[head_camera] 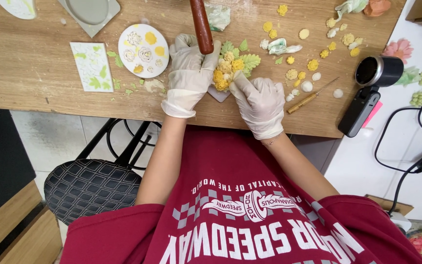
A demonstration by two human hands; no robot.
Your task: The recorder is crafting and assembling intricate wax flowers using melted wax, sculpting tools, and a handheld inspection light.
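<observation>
Working with two gloved hands on one yellow-and-green flower cluster (231, 68) at 12 o'clock on the wooden surface (34, 73). Left hand (189, 73) curling its fingers around one red-brown stick (200, 24); right hand (260, 103) pinching the cluster's edge. Lying at 3 o'clock, one wooden-handled tool (311, 96).

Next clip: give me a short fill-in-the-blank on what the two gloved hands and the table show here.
1. The left hand holds a ____ wooden handle.
2. The right hand touches a cluster of ____ and cream flowers with green leaves.
3. The round white mould lies to the ____ of the left hand.
4. Both hands wear ____ gloves.

Missing words: reddish-brown; yellow; left; white
</observation>
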